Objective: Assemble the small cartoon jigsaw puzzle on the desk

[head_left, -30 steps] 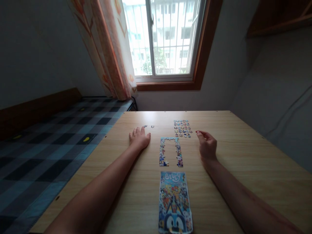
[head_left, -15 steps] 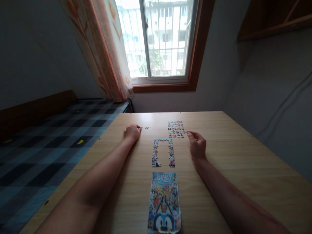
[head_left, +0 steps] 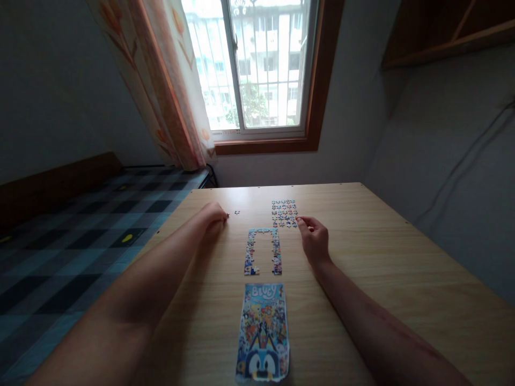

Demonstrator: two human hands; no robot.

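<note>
My left hand [head_left: 215,213] rests on the wooden table [head_left: 362,279], fingers curled and pinched on a small puzzle piece [head_left: 227,215] at its tip. Another loose piece [head_left: 237,212] lies just to its right. My right hand [head_left: 315,236] lies with fingers curled beside the group of loose puzzle pieces [head_left: 284,213], its fingertips touching the group's right edge. Between the hands lies the partly built puzzle frame [head_left: 262,251], hollow in the middle. Nearer me lies a colourful reference picture [head_left: 263,332] with a blue cartoon dog.
A bed with a checked blue and black cover [head_left: 80,230] stands left of the table. A window [head_left: 257,64] with a curtain [head_left: 161,86] is behind the table. A grey wall [head_left: 442,150] runs along the right, under a wooden shelf [head_left: 442,32].
My left hand went from lying flat to curled, and moved forward to the small piece. My right hand slid left toward the loose pieces. The camera view shifted right.
</note>
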